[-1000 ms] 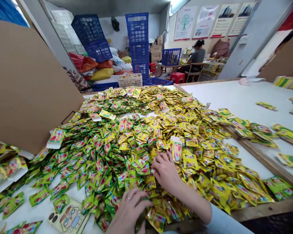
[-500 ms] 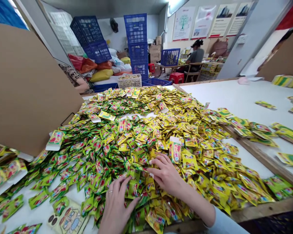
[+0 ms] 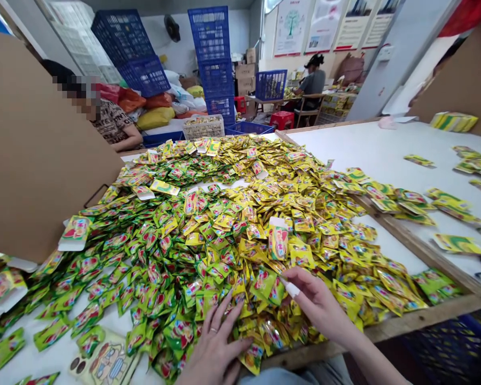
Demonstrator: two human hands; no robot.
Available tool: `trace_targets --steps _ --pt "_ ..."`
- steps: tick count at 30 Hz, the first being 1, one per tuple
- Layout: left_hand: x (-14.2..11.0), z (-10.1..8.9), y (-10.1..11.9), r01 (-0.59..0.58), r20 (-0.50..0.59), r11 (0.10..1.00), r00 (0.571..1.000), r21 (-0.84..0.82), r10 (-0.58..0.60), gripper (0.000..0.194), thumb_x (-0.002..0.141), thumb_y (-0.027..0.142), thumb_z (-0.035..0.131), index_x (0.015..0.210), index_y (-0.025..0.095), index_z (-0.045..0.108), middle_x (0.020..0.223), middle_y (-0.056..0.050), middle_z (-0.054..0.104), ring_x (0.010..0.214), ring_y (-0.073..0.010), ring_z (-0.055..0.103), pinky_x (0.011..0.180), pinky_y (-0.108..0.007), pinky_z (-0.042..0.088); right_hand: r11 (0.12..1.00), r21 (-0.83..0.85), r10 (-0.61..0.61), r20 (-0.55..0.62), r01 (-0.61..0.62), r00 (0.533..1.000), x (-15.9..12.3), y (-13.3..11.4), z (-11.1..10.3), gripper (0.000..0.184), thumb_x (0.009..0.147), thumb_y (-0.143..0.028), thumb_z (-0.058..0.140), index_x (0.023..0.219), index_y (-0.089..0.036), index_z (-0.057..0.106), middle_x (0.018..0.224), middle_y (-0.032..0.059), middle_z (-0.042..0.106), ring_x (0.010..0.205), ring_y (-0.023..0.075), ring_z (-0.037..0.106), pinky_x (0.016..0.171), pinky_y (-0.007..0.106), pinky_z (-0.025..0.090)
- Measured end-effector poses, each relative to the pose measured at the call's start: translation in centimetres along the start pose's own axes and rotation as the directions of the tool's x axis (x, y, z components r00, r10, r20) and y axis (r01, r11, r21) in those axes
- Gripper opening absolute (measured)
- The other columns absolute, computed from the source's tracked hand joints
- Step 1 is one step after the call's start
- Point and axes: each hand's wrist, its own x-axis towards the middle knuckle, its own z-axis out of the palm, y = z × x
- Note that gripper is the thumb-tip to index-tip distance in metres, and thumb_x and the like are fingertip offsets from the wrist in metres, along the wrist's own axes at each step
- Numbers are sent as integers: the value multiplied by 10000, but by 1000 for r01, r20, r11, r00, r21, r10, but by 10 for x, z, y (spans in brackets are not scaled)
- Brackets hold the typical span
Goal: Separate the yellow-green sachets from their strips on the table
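Small shiny candy-type packets lie in a big heap, green packets [image 3: 152,272] mostly to the left and yellow packets [image 3: 356,267] mostly to the right. My right hand [image 3: 318,302], with a white wrap on its thumb, pinches the edge of a green packet [image 3: 268,286] just above the near part of the heap. Fingers spread, my left hand [image 3: 220,342] rests on packets at the near edge and wears a ring. Beyond the right hand, a small open carton [image 3: 278,240] lies on the heap.
A cardboard sheet [image 3: 44,144] stands on the left. A phone in a cartoon case [image 3: 106,358] lies near the left front. A wooden strip [image 3: 404,235] divides the table, with flat cartons [image 3: 452,206] beyond. Two people [image 3: 112,120] and blue crates [image 3: 210,53] are behind.
My right hand has moved right and nearer, and a green packet now shows in its pinch. The left hand has shifted right. The view has turned, showing more of the person at left.
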Motion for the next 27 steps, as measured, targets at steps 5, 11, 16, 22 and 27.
trace_targets --steps 5,11,16,22,27 --pt "16 -4 -4 282 70 890 959 -358 -275 281 898 304 368 1052 263 599 1015 -70 680 975 -212 601 861 -363 473 955 -263 -26 395 140 918 -16 -28 -18 168 864 -261 465 906 -222 623 1246 77 504 1228 241 396 991 402 344" --pt "26 -17 6 531 427 575 846 -622 -319 420 900 459 271 1139 234 534 595 30 623 510 -141 613 549 -236 491 848 -455 -1 510 272 860 -6 -40 2 351 762 -16 383 960 -234 575 944 15 628 877 144 578 782 244 433" --pt "19 -9 5 534 433 630 840 -563 -326 463 813 448 478 1233 255 450 1019 -50 655 857 -184 622 774 -280 494 824 -513 17 444 239 896 -6 -33 9 262 784 -43 379 893 -218 542 777 -8 604 715 128 548 643 207 397" --pt "40 -17 22 408 359 676 907 -614 -221 426 836 360 464 1214 234 313 1231 -100 548 1070 -195 547 925 -315 407 989 -124 113 284 -80 952 -17 -20 14 280 816 -176 463 1088 -238 453 879 3 598 708 122 548 629 228 443" --pt "70 -20 35 286 314 827 939 -484 -141 482 779 289 555 1187 235 304 995 -73 652 877 -209 624 746 -284 450 914 279 241 204 -293 949 -23 4 18 153 718 -292 640 791 -160 611 650 -19 597 548 107 559 524 212 461"
